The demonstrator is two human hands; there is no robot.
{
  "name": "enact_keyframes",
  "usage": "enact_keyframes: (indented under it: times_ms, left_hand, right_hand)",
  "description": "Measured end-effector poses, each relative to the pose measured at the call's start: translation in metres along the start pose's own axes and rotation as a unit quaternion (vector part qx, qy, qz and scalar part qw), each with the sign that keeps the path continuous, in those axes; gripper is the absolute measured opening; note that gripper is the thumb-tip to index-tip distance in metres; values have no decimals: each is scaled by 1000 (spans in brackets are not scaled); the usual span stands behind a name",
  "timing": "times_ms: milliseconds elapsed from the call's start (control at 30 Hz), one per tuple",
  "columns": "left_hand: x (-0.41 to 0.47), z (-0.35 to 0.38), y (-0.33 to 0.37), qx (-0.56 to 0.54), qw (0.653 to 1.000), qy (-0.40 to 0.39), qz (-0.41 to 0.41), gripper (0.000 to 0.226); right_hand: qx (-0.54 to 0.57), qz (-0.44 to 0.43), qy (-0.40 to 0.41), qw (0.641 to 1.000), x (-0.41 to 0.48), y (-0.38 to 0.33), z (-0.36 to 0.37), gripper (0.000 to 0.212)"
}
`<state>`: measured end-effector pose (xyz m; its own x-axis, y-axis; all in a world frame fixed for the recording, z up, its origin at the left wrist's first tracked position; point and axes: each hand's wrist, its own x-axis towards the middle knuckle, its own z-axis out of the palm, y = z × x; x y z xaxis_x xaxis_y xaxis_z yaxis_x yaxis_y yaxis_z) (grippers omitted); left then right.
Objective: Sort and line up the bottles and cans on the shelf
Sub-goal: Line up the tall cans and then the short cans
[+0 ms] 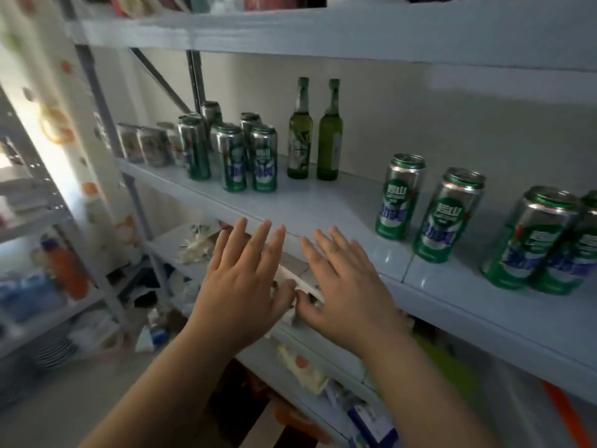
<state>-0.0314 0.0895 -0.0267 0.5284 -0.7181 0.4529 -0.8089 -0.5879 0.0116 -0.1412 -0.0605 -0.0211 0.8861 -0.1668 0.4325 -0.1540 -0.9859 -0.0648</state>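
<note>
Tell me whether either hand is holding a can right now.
No: the left hand and the right hand both hover open, fingers spread, before the shelf, holding nothing.

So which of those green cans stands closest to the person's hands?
The can first to the right of the two bottles, just beyond the right hand; all others stand farther off.

Dim overall; daylight glares in from the far left, edges smear with wide-angle bend, cans (400, 195) catch highlights.
</note>
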Motion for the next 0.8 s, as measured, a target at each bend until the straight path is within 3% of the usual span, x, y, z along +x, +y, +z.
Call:
enact_keyframes:
  times_ms: [233, 600, 800]
  left_hand:
    - [22, 6, -59, 24, 1000, -2, -12, 75]
    - [122, 11, -58, 52, 998, 16, 12, 74]
    - [192, -5, -63, -15, 999, 19, 44, 69]
  right_hand:
    - [-1, -4, -12, 1000, 64, -13, 18, 73]
    - [25, 20, -14, 999, 145, 51, 14, 70]
    - [26, 65, 10, 998, 203, 74, 4, 68]
